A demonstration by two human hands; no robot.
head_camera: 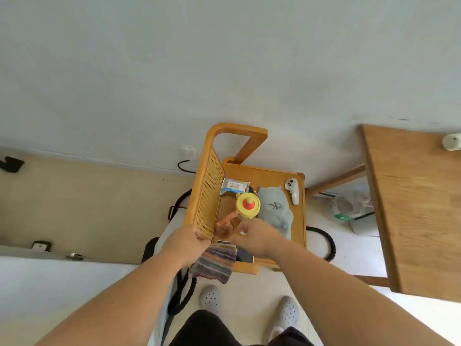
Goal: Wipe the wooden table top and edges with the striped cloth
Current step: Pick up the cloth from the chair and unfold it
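Motion blur smears the right hand (254,239), so I cannot tell whether its fingertips pinch the small pale thing under them. A dark flat phone (245,254) lies half hidden beneath the multicoloured striped cloth (214,263). The left hand (185,243) grips that cloth at the near corner of the small rimmed wooden table (302,216). Inside the rim sit a white wipes packet (235,187) with unreadable print, a yellow lidded cup (248,204) and a pale blue cap (275,211) lettered "CK".

White wall (224,58), pale floor (354,253) (socket (188,152) low on wall, black cable (185,167)).
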